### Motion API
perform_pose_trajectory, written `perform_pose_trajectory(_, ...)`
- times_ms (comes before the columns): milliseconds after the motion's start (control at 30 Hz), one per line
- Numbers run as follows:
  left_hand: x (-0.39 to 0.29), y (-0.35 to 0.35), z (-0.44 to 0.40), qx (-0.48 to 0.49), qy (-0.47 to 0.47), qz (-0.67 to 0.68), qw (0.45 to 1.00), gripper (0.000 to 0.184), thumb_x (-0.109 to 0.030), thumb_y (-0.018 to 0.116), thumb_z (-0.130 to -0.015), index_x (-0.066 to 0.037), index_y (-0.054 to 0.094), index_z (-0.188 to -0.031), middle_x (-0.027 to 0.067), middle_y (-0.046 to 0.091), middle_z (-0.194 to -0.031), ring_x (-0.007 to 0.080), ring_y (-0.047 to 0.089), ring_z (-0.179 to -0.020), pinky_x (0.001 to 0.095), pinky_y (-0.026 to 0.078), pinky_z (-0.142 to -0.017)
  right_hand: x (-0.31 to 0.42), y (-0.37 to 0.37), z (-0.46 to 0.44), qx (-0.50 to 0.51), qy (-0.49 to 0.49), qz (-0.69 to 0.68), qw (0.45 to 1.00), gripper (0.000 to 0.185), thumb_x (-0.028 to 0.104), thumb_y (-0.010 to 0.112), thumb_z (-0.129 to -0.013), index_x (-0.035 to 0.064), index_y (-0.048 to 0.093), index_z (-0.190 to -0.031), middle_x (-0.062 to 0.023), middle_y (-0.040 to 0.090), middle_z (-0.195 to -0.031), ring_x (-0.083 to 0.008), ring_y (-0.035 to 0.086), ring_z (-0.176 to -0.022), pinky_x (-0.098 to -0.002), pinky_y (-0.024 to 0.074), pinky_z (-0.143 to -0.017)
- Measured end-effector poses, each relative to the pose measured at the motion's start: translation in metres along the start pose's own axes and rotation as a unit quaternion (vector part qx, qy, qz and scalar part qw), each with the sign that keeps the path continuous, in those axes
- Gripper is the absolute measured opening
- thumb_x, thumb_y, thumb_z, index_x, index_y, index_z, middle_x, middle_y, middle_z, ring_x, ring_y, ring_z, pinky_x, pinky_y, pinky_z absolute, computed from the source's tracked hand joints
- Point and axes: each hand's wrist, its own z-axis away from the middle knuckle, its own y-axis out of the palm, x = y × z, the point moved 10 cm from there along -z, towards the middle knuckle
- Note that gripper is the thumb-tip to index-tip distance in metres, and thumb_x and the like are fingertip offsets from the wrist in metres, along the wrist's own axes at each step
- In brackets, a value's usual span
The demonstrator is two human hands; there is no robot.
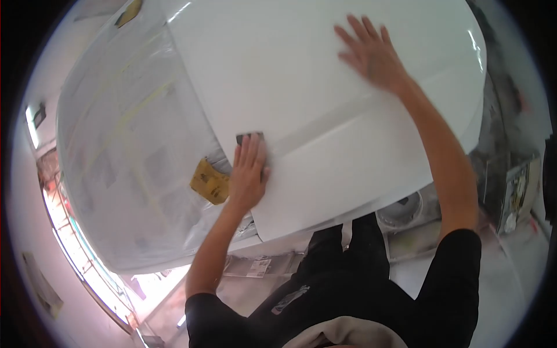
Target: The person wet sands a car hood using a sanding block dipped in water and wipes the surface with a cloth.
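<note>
A large white car hood (301, 75) spreads out in front of me. Near its left edge, my left hand (249, 171) presses down on a dark sanding pad (249, 137), which shows past the fingertips and beside the thumb. Farther up on the right, my right hand (371, 55) has its fingers spread over the white panel, holding nothing; it is slightly blurred, and I cannot tell whether the palm touches. Just left of my left hand lies a creased yellow-brown sheet (209, 181) that looks like sandpaper.
Clear plastic film (127, 145) with tape strips covers the part left of the hood. Another yellow-brown piece (129, 13) rests at its far edge. A round bucket-like container (401, 210) stands below the hood's front edge. At the right is a dusty rack-like object (516, 191).
</note>
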Motion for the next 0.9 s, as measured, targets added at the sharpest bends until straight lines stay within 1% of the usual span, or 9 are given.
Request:
perform_pose_trajectory(133, -0.032, -0.023, -0.169, -0.086, 0.12, -0.003, 0.989, 0.058, -0.021, 0.052, -0.104, 0.001, 0.038, -0.155, 0.0201, 0.034, -0.164, 0.0403, 0.027, -0.153, 0.0517, 0.019, -0.126, 0.004, -0.027, 0.075, -0.02, 0.045, -0.039, 0.998, 0.053, 0.046, 0.051, -0.106, 0.0269, 0.046, -0.155, -0.0084, 0.035, -0.165, -0.0362, 0.028, -0.153, -0.0565, 0.0213, -0.125)
perform_pose_trajectory(233, -0.058, -0.024, -0.267, -0.186, 0.137, -0.005, 0.973, 0.053, -0.023, 0.051, -0.104, 0.0, 0.043, -0.151, 0.0201, 0.037, -0.162, 0.0387, 0.031, -0.151, 0.0506, 0.021, -0.126, 0.008, -0.03, 0.071, -0.027, 0.032, -0.031, 0.999, 0.051, 0.044, 0.05, -0.107, 0.0262, 0.047, -0.155, -0.0088, 0.035, -0.164, -0.0374, 0.028, -0.153, -0.0543, 0.0217, -0.126)
perform_pose_trajectory(367, -0.062, -0.017, -0.156, -0.087, 0.197, -0.022, 0.976, 0.054, -0.021, 0.053, -0.103, 0.003, 0.043, -0.15, 0.0216, 0.036, -0.162, 0.0423, 0.028, -0.151, 0.0511, 0.02, -0.127, -0.011, -0.039, 0.107, -0.025, 0.125, -0.01, 0.992, 0.054, 0.047, 0.049, -0.106, 0.024, 0.047, -0.155, -0.0139, 0.035, -0.163, -0.0423, 0.027, -0.152, -0.057, 0.0216, -0.125)
perform_pose_trajectory(433, -0.039, -0.008, -0.055, -0.054, 0.163, -0.045, 0.984, 0.061, -0.017, 0.066, -0.093, 0.004, 0.045, -0.147, 0.0213, 0.035, -0.162, 0.0404, 0.03, -0.151, 0.0532, 0.024, -0.125, -0.032, -0.048, 0.168, -0.021, 0.224, 0.026, 0.974, 0.057, 0.05, 0.05, -0.105, 0.023, 0.047, -0.155, -0.0172, 0.035, -0.163, -0.0447, 0.027, -0.151, -0.059, 0.0221, -0.124)
perform_pose_trajectory(567, -0.026, 0.01, 0.006, 0.052, 0.175, -0.081, 0.98, 0.066, -0.014, 0.066, -0.089, 0.003, 0.044, -0.149, 0.0229, 0.034, -0.163, 0.0424, 0.03, -0.152, 0.0562, 0.024, -0.124, -0.002, -0.07, 0.196, -0.028, 0.23, 0.052, 0.971, 0.059, 0.053, 0.05, -0.103, 0.0229, 0.048, -0.154, -0.0202, 0.037, -0.161, -0.045, 0.031, -0.15, -0.0625, 0.0241, -0.122)
perform_pose_trajectory(633, -0.057, 0.005, -0.076, 0.002, 0.236, -0.08, 0.968, 0.063, -0.016, 0.066, -0.091, 0.002, 0.046, -0.148, 0.022, 0.036, -0.162, 0.041, 0.031, -0.151, 0.0551, 0.025, -0.123, -0.009, -0.069, 0.191, -0.042, 0.234, 0.049, 0.97, 0.057, 0.052, 0.051, -0.104, 0.0228, 0.049, -0.153, -0.0201, 0.038, -0.16, -0.045, 0.033, -0.149, -0.0624, 0.0244, -0.122)
perform_pose_trajectory(733, -0.139, -0.003, -0.212, -0.07, 0.32, -0.045, 0.944, 0.053, -0.022, 0.051, -0.104, 0.004, 0.043, -0.149, 0.0219, 0.038, -0.16, 0.0393, 0.032, -0.15, 0.0496, 0.024, -0.125, -0.012, -0.068, 0.193, -0.049, 0.232, 0.056, 0.97, 0.055, 0.05, 0.051, -0.104, 0.0221, 0.051, -0.151, -0.0192, 0.04, -0.159, -0.0447, 0.035, -0.148, -0.0622, 0.0251, -0.121)
perform_pose_trajectory(800, -0.166, 0.009, -0.272, -0.12, 0.274, -0.02, 0.954, 0.055, -0.024, 0.054, -0.103, 0.004, 0.043, -0.149, 0.021, 0.038, -0.16, 0.0385, 0.032, -0.15, 0.0489, 0.023, -0.125, -0.005, -0.066, 0.199, -0.054, 0.237, 0.041, 0.969, 0.053, 0.049, 0.051, -0.104, 0.0213, 0.053, -0.149, -0.0182, 0.042, -0.159, -0.0438, 0.036, -0.148, -0.0618, 0.0258, -0.121)
perform_pose_trajectory(900, -0.169, 0.0, -0.2, -0.064, 0.322, -0.049, 0.943, 0.056, -0.022, 0.057, -0.101, 0.004, 0.044, -0.149, 0.0203, 0.037, -0.161, 0.0389, 0.031, -0.151, 0.0489, 0.023, -0.126, -0.013, -0.069, 0.2, -0.079, 0.225, 0.02, 0.971, 0.051, 0.047, 0.052, -0.104, 0.0198, 0.056, -0.147, -0.0166, 0.043, -0.158, -0.0418, 0.036, -0.148, -0.061, 0.0265, -0.121)
